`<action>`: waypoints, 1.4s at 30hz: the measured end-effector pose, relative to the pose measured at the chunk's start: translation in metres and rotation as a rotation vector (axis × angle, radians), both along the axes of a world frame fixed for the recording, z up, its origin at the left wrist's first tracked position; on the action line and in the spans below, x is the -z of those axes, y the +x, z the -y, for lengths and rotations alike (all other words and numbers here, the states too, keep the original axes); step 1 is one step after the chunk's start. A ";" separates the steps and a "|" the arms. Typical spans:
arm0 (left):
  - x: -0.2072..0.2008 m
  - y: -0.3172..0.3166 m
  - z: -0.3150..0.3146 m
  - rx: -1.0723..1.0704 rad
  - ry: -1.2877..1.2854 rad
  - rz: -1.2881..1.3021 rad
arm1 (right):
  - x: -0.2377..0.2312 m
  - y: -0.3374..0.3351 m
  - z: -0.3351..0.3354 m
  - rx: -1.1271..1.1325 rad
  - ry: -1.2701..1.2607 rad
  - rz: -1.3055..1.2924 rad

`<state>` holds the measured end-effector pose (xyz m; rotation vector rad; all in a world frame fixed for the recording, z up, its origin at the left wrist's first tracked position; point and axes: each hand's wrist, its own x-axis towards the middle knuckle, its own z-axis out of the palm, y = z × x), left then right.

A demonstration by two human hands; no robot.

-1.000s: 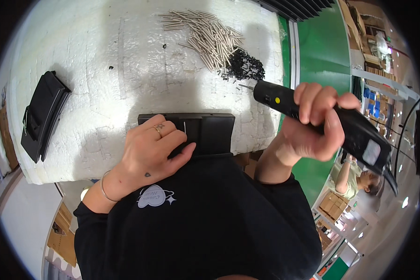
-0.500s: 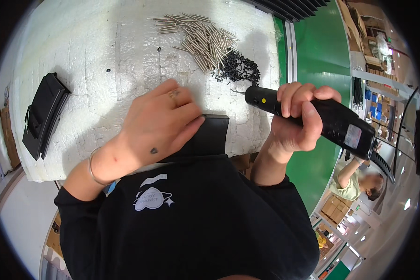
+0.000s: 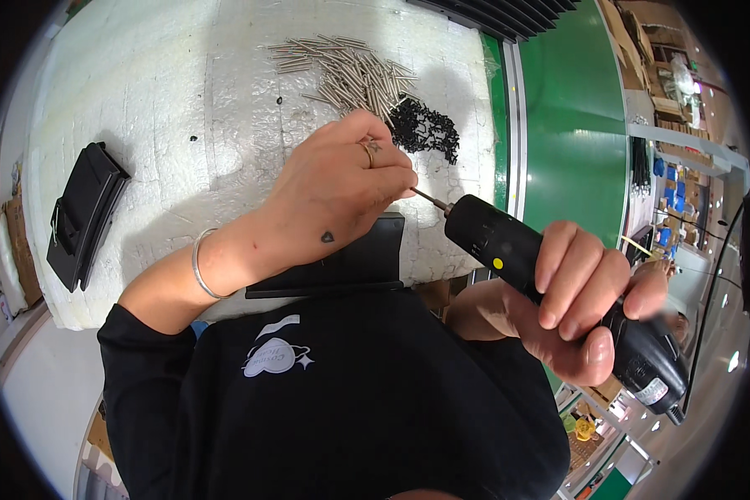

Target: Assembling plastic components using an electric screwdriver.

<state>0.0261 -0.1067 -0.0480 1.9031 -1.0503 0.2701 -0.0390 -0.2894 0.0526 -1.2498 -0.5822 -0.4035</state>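
Note:
My right hand (image 3: pixel 579 296) is wrapped round a black electric screwdriver (image 3: pixel 487 233), whose thin bit points up and left. At the bit's tip, the thumb and fingers of my left hand (image 3: pixel 333 179) are pinched together; whatever they hold there is hidden. Under my left hand, against my shirt, lies a flat black panel (image 3: pixel 350 265), partly covered by the hand and wrist. Just beyond the fingers are a heap of small black screws (image 3: pixel 425 129) and a pile of slim metal rods (image 3: pixel 354 71).
White wrapped padding (image 3: pixel 158 92) covers the table. Stacked black parts (image 3: pixel 87 217) lie at its left side, and two loose black bits (image 3: pixel 193 138) lie farther in. Green surface (image 3: pixel 558 125) borders the right. A black ribbed object (image 3: pixel 517 15) stands at the far edge.
My left hand has moved right and up from the panel to the bit's tip. The screwdriver has swung lower and right, its bit now meeting my left fingertips.

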 end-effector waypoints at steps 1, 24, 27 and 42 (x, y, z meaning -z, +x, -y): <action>0.001 -0.001 0.000 0.005 -0.027 -0.037 | 0.000 0.000 0.000 -0.017 0.003 0.010; 0.020 0.063 -0.052 -0.261 0.338 0.086 | 0.016 0.003 -0.006 -0.028 -0.001 -0.041; 0.016 0.065 -0.050 -0.197 0.395 0.155 | 0.016 0.002 -0.007 -0.024 -0.012 -0.054; -0.003 0.007 -0.076 -0.147 0.333 -0.145 | 0.018 0.003 -0.016 -0.056 -0.012 -0.096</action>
